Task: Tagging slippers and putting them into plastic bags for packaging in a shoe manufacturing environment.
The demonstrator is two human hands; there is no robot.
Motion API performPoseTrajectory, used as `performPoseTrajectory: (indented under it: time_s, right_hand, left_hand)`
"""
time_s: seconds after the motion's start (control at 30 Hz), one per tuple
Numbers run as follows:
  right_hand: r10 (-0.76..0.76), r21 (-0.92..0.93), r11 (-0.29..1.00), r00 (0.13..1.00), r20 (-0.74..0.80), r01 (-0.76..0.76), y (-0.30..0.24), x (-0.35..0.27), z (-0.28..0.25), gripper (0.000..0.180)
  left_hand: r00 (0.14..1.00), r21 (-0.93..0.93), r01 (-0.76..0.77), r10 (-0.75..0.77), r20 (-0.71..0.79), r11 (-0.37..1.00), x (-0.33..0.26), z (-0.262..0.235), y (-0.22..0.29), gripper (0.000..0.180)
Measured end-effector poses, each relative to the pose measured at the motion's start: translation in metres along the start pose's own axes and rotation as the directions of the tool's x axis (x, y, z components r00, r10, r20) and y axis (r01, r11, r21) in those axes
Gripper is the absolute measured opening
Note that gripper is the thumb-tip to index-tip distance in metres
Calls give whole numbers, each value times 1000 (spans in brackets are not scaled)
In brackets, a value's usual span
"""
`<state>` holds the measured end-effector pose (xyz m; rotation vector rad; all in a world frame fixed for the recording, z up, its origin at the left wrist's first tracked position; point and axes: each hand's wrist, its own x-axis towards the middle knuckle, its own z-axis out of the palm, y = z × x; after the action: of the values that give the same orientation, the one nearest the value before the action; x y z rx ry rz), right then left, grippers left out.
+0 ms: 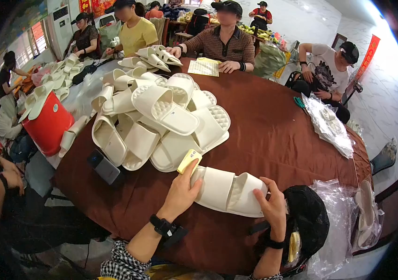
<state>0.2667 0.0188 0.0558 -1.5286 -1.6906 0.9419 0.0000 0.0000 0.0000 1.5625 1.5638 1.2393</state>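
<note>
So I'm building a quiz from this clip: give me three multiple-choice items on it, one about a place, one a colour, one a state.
1. Where does the heap of slippers lie?
A. on the table
B. on the floor
C. in a basket

2. What colour is the bucket?
A. blue
B. red
C. green

3. What is the left hand doing?
A. resting flat and empty
B. holding a yellow sponge against a slipper
C. hanging off the table

A: the heap sits on the brown cloth.
B: the bucket at left is red.
B: the sponge is pinched at the slipper's end, while the right hand grips the other end.
</note>
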Motion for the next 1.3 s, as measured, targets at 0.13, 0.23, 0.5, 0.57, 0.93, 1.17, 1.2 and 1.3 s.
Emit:
performPoseTrajectory:
  time_s: [0.13, 0.23, 0.5, 0.57, 0.93, 1.17, 1.2, 1.3]
  right_hand:
    - [-85, -98, 992, 996, -17, 83, 15, 4, 8, 44]
    - [-132, -130, 983, 990, -39, 126, 23, 5, 10, 43]
    - [-165, -51, 985, 985, -59, 162, 22, 6, 7, 40]
    - [-213, 55, 974, 969, -127, 222, 27, 7, 4, 36]
    - [-276, 223, 894, 870, -408, 388, 12, -5, -5, 20]
    - [-404, 111, 880, 849, -341, 463, 18, 0, 1, 51]
    - [-408, 116, 876, 848, -339, 468, 17, 0, 2, 51]
    - [-397, 43, 906, 881, -256, 421, 14, 2, 7, 71]
  left_hand:
    - [999, 22, -29, 30, -19, 999, 1, 2, 2, 60]
    - [1000, 23, -24, 25, -17, 999, 3, 3, 3, 59]
    - [999, 17, -21, 22, -50, 1000, 2, 0, 0, 63]
    - [991, 19, -93, 95, -96, 995, 3, 2, -6, 64]
    - [982, -425, 87, -6, 187, 901, 2, 6, -5, 75]
    - [991, -554, 18, 58, 121, 832, 0, -2, 12, 80]
    - [993, -547, -13, 74, 89, 837, 0, -3, 14, 80]
    - [988, -414, -131, 154, 24, 901, -2, -4, 18, 78]
